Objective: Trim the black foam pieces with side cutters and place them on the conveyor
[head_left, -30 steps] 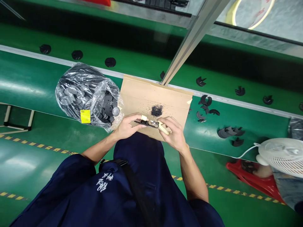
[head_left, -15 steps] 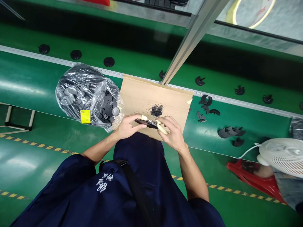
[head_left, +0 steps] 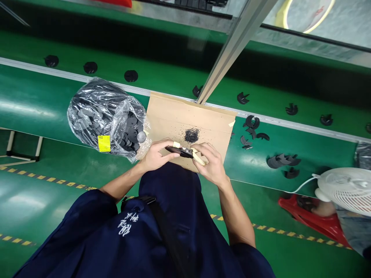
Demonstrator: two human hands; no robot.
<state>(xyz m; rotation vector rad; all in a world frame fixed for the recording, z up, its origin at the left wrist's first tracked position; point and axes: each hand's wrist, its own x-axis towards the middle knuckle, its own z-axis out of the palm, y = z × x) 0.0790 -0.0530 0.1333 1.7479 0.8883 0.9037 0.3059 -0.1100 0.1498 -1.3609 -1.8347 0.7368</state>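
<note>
My left hand (head_left: 156, 155) pinches a thin black round part (head_left: 181, 151), seen nearly edge-on, between thumb and fingers. Pale yellow tape or a finger cover wraps one of its fingertips. My right hand (head_left: 211, 159) is closed at the right end of this part, its thumb in a pale yellow cover. Something small and shiny shows by its fingertips, too small to name. Just beyond the hands, a pile of black shavings (head_left: 191, 135) lies on a cardboard sheet (head_left: 168, 112).
Left of the cardboard lies a clear plastic bag (head_left: 98, 92) of black discs. Black curved pieces (head_left: 279, 161) rest to the right. Across a metal rail, black parts (head_left: 242, 98) sit on a green belt (head_left: 162, 73). A metal post (head_left: 226, 54) rises behind; a white fan (head_left: 344, 189) stands right.
The black parts on the green belt have shifted slightly left. My hands keep nearly the same pose on the black part.
</note>
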